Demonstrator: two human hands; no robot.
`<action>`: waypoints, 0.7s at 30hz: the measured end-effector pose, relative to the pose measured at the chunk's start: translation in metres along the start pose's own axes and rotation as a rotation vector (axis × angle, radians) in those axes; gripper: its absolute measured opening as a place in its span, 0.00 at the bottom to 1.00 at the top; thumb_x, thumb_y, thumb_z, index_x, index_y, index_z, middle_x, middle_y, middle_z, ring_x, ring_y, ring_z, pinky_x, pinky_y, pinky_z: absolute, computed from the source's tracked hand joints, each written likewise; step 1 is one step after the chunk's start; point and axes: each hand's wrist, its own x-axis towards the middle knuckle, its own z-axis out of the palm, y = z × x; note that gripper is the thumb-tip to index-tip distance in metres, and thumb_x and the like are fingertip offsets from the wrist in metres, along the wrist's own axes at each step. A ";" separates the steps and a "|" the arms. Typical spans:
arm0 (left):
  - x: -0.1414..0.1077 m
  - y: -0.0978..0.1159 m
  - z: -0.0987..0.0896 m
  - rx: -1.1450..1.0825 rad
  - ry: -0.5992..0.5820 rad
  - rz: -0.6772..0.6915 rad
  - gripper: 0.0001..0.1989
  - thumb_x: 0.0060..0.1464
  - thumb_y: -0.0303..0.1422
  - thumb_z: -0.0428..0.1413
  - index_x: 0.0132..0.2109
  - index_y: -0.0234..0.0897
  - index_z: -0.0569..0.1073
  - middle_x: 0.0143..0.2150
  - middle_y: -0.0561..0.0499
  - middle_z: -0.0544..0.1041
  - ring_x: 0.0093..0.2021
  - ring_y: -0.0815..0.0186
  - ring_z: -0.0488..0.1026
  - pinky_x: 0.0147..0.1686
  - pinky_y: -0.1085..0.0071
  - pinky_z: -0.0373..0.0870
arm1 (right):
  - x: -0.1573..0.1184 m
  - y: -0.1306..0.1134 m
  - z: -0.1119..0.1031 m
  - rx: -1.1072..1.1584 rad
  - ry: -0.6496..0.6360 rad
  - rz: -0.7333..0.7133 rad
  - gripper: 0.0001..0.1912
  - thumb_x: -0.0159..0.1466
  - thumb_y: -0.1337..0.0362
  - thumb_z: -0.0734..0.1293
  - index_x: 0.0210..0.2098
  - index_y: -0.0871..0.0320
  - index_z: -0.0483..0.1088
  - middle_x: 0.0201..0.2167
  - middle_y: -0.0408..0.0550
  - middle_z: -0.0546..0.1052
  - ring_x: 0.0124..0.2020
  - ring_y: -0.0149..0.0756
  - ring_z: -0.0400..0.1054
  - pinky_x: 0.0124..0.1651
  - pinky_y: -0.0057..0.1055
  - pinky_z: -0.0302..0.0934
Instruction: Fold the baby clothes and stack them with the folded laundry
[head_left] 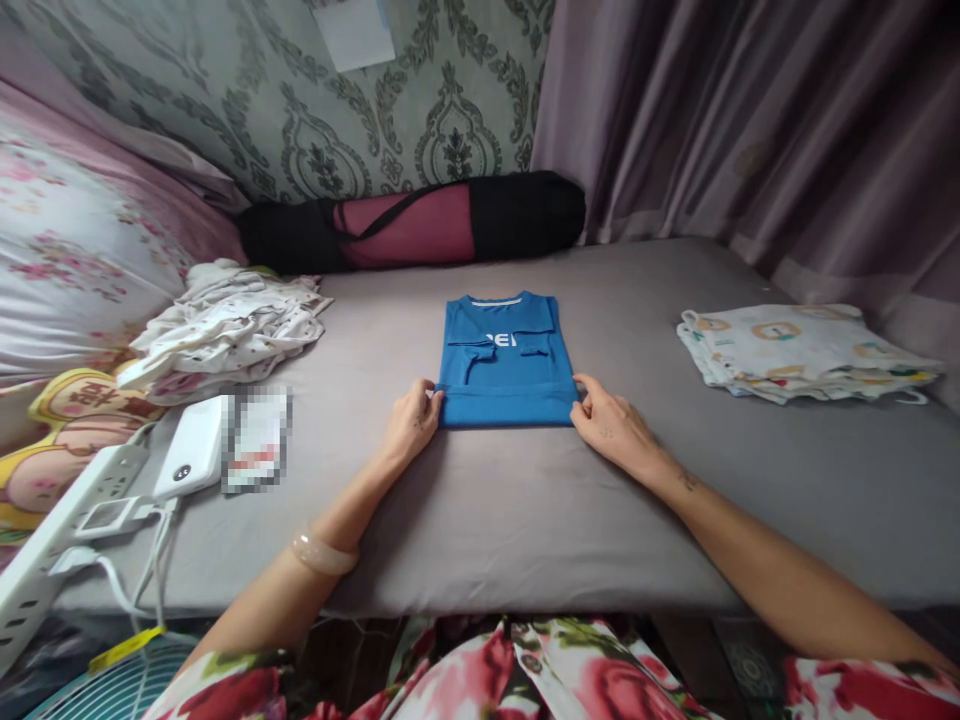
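Observation:
A blue T-shirt [504, 372] with white lettering lies on the grey sheet, its sides and sleeves folded inward and its collar pointing away from me. Along its near end a strip of the hem is turned up into a flat band. My left hand [417, 418] pinches the left corner of that band between thumb and fingers. At the opposite corner my right hand [604, 420] grips the band the same way. Both hands rest close to the bed surface, level with each other.
Folded white printed cloths [802, 352] are stacked at the right; crumpled white clothes [232, 325] lie left. A white power bank [193, 448], a blurred packet [257, 440] and a power strip [71, 540] with cables sit near left. A black and maroon bag [412, 225] lines the wall.

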 end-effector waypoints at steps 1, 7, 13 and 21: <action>0.000 -0.002 0.001 0.013 0.023 0.019 0.11 0.63 0.37 0.47 0.47 0.37 0.68 0.23 0.55 0.69 0.27 0.65 0.69 0.32 0.70 0.64 | 0.000 0.000 -0.001 -0.009 -0.009 0.000 0.24 0.66 0.64 0.57 0.62 0.56 0.61 0.34 0.48 0.80 0.35 0.43 0.74 0.36 0.34 0.62; -0.005 -0.004 -0.002 0.118 0.247 0.255 0.13 0.64 0.35 0.45 0.52 0.35 0.67 0.41 0.43 0.75 0.42 0.59 0.72 0.49 0.58 0.66 | -0.005 -0.002 -0.004 -0.145 0.142 -0.233 0.22 0.69 0.64 0.53 0.59 0.62 0.65 0.49 0.59 0.76 0.50 0.48 0.70 0.48 0.41 0.64; -0.010 0.019 0.001 0.202 0.036 0.465 0.24 0.67 0.41 0.40 0.64 0.34 0.59 0.64 0.39 0.65 0.67 0.55 0.57 0.63 0.53 0.58 | -0.004 -0.010 0.007 -0.154 0.029 -0.662 0.27 0.72 0.57 0.49 0.68 0.60 0.54 0.69 0.52 0.56 0.70 0.46 0.44 0.69 0.50 0.42; -0.004 0.035 0.014 0.418 -0.143 0.496 0.29 0.67 0.45 0.36 0.68 0.37 0.56 0.71 0.44 0.53 0.72 0.54 0.43 0.68 0.50 0.44 | 0.007 -0.028 0.014 -0.140 -0.104 -0.828 0.28 0.72 0.52 0.49 0.69 0.54 0.51 0.70 0.49 0.52 0.71 0.46 0.39 0.69 0.58 0.33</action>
